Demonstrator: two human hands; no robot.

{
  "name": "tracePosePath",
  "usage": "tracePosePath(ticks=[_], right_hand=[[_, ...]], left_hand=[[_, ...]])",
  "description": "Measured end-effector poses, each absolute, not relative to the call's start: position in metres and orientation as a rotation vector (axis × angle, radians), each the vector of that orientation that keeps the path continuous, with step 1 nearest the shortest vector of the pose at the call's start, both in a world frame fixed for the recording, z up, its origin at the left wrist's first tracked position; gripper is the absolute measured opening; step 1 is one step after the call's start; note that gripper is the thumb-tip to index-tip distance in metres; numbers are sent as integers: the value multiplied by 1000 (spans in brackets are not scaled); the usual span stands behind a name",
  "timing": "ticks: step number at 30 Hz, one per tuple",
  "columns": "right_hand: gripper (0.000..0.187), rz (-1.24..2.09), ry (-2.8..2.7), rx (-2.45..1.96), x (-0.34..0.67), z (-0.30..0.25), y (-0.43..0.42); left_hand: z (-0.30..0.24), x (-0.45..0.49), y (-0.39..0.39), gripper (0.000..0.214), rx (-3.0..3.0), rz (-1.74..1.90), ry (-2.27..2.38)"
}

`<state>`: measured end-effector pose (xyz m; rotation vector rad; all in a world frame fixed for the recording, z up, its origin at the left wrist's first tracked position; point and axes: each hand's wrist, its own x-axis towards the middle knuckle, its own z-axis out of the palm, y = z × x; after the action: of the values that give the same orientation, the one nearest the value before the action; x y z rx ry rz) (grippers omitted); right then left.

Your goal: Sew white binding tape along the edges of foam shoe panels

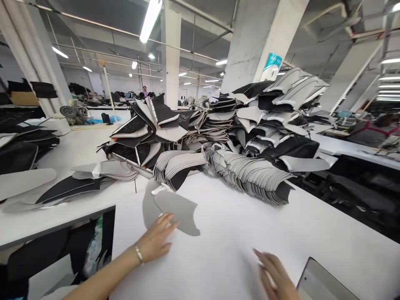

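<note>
My left hand, with a bracelet at the wrist, reaches over the white table. Its fingers are spread, and the fingertips lie at the lower edge of a flat grey cut panel. A second grey panel sits partly beneath that one, with a small white tag at their top. On the right, my right hand hovers near the table surface, slightly blurred. Its fingers are stretched out, and I see nothing held in them. Close by it at the lower right is a dark-edged, tablet-like object, cut off by the frame.
A long fanned row of grey panels and a shorter stack stand behind the loose panels. Tall piles of black and grey pieces rise at the back. More pieces lie on the left table. A person sits far right.
</note>
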<state>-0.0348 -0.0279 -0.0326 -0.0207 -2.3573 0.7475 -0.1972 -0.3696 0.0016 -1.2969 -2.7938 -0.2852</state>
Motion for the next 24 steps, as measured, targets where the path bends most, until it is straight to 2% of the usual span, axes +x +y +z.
tracePosePath(ticks=[2,3,8,11,13,16,18,24], right_hand=[[29,779,-2521,189,-97,-16,-61],[30,819,-2569,265,-130,-8,-79],[40,899,-2820,271,-277,9,-160],[56,875,-2857,256,-328,-5,-190],[60,846,-2884,265,-346,-16,-201],[44,781,-2924,345,-357,-27,-206],[31,731,-2963,375,-360,-30,-204],[11,661,-3070,224,-367,-17,-191]], left_hand=[[-9,-209,-337,68,-1390,-244,-2865],[-13,-215,-325,68,-1400,-229,-2877],[-18,-233,-305,40,-1253,-170,-2890],[-16,-238,-311,43,-1272,-202,-2929],[-17,-239,-315,53,-1340,-282,-2945],[-21,-240,-318,66,-1320,-286,-2968],[-25,-241,-317,62,-1287,-191,-2977],[-45,-259,-314,51,-1290,-104,-2909]])
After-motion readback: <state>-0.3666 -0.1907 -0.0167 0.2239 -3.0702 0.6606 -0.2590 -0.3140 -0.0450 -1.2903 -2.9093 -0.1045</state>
